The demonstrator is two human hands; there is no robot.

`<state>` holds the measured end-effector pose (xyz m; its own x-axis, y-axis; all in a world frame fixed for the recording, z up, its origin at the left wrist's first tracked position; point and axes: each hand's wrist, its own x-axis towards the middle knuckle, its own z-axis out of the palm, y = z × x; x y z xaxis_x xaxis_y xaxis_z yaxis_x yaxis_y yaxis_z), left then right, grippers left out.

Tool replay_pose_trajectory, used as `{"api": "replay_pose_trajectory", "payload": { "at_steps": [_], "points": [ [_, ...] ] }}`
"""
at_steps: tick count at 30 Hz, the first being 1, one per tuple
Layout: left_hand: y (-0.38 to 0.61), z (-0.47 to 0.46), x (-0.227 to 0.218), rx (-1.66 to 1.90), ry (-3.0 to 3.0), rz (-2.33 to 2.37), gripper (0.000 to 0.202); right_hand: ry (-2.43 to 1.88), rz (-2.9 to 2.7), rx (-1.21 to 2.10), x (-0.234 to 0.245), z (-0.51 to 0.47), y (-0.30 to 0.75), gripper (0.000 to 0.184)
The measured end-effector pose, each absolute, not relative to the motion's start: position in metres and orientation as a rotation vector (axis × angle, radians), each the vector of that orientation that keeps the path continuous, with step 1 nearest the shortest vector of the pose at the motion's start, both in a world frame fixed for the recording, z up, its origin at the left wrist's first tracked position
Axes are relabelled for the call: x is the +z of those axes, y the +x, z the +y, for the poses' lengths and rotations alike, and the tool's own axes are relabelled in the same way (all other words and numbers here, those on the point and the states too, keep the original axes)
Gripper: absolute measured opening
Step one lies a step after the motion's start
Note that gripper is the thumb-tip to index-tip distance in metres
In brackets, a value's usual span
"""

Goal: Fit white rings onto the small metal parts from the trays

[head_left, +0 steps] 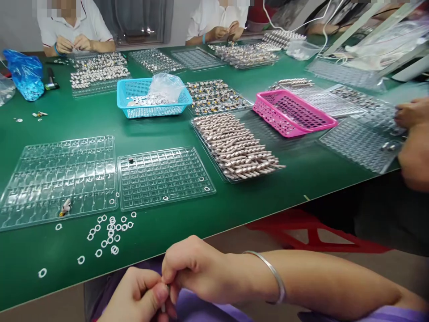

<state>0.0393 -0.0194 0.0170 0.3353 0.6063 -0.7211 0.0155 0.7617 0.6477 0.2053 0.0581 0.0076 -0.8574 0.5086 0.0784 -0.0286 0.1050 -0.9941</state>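
At the table's near edge, above my lap, my left hand and my right hand meet with fingertips pinched together. Between them is a small part, mostly hidden; a dark bit and a pale stem peek out. Many white rings lie loose on the green table just beyond my hands. A transparent tray at the left carries one small white and yellow piece. Beside it, a transparent grid tray has one dark piece and a few white rings on it.
A tray of stacked beige stemmed parts stands mid-table. Behind are a blue basket with white pieces and a pink basket. A blue bag sits far left. Co-workers sit opposite; another person's arm reaches in at right.
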Motion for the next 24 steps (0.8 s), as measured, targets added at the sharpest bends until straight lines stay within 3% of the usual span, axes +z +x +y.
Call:
{"api": "replay_pose_trajectory", "payload": {
  "at_steps": [8, 11, 18, 24],
  "points": [
    [0.033, -0.004, 0.023, 0.722, 0.37, 1.074, 0.05, -0.618, -1.85, 2.017, 0.014, 0.088, 0.197, 0.01],
    [0.031, 0.001, 0.028, 0.822, 0.291, 1.05, 0.044, -0.645, -1.712, 2.038, 0.009, 0.092, 0.193, 0.015],
    [0.028, -0.003, 0.018, 0.855, 0.338, 1.077, 0.046, -0.667, -1.73, 1.769, -0.002, 0.078, 0.191, 0.023],
    [0.023, -0.011, 0.011, 0.84, 1.001, 1.202, 0.041, -0.605, -1.711, 1.549, 0.005, 0.071, 0.194, 0.016]
  ]
}}
